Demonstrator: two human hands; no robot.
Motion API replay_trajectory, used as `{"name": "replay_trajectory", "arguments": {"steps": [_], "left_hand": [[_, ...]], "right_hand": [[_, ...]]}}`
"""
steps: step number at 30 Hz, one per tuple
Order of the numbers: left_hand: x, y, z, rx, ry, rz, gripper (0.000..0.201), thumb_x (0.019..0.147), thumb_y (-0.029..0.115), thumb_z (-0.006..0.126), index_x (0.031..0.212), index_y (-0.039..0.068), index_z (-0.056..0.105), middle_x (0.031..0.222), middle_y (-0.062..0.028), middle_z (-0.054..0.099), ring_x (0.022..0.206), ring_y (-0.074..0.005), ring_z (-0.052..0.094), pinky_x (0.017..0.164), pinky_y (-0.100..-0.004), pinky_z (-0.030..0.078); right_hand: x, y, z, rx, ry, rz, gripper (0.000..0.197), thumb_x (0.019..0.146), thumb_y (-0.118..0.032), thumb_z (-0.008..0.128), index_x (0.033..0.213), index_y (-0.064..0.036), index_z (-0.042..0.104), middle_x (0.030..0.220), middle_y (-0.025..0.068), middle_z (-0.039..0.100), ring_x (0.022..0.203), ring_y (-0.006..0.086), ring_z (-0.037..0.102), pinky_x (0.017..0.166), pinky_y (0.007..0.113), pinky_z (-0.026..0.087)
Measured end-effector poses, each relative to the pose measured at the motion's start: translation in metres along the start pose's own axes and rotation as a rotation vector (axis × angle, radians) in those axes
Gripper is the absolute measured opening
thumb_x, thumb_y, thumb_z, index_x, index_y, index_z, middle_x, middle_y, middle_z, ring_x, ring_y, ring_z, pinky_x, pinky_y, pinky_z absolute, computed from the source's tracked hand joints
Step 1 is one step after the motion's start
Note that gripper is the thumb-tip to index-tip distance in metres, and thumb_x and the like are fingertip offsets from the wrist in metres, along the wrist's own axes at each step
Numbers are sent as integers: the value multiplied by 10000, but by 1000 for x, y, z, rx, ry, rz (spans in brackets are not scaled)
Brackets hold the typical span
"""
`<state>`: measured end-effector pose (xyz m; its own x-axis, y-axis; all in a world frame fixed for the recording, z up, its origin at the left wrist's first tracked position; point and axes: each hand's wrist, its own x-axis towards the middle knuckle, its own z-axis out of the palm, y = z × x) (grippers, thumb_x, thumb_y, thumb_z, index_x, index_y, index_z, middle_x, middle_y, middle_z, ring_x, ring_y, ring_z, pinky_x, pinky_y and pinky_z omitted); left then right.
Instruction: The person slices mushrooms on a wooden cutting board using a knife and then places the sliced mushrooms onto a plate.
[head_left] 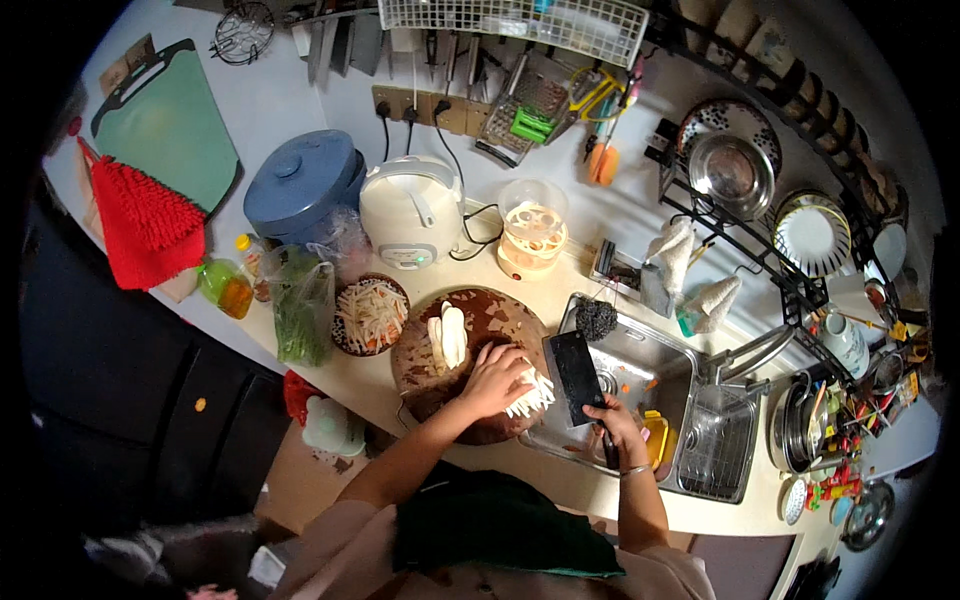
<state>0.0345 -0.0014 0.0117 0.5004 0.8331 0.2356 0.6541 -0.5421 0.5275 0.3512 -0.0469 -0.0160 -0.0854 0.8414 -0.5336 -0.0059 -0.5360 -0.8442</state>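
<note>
On the round wooden chopping board (415, 362) lie peeled-looking pale long pieces (453, 336) at the upper left. A pile of thin white vegetable strips (533, 396) sits at the board's right edge; I cannot make out which vegetable. My left hand (495, 382) lies on the strips' left side, its fingers stretched and spread. My right hand (615, 420) is closed on the handle of a dark cleaver (572, 380). The cleaver's broad blade is just right of the strips, over the sink's near left edge. Left of the board, a bowl (370, 315) is heaped with white and orange shreds.
The steel sink (640, 345) with its faucet (745, 350) and drying basket (718, 440) is on the right. A rice cooker (405, 215), egg steamer (532, 235) and blue lidded pot (300, 185) line the wall. A bag of greens (300, 315) stands left.
</note>
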Motion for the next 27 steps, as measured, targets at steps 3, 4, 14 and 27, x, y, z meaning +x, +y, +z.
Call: {"name": "replay_trajectory", "arguments": {"steps": [3,4,14,27], "left_hand": [[-41,12,21,17,252,-135,641,921,417,626,1449,101,445,1556,-219,240,1449,-441,167,1130,-606,160],[-50,26,19,8,280,-199,667,922,410,623,1461,76,418,1561,-231,228,1443,-471,156,1129,-615,146],[-79,47,28,100,339,-492,883,851,462,667,1516,31,281,1573,-313,107,1445,-534,58,1098,-697,48],[-39,48,56,-28,516,-467,767,751,515,768,1414,218,524,1595,-198,206,1463,-486,89,1054,-755,4]], "right_hand": [[-7,-9,28,60,-14,31,144,827,-41,759,909,-87,651,660,-33,580,394,69,458,343,229,354],[-9,-4,28,67,-20,29,148,825,-42,761,911,-87,650,661,-34,580,392,67,456,343,230,355],[17,-28,-3,-84,40,-49,114,862,-52,726,908,-87,628,677,-28,583,392,60,417,349,229,323],[-26,21,129,-172,-169,-81,168,899,-126,700,1037,-98,608,713,-33,576,470,68,466,413,236,359]]}}
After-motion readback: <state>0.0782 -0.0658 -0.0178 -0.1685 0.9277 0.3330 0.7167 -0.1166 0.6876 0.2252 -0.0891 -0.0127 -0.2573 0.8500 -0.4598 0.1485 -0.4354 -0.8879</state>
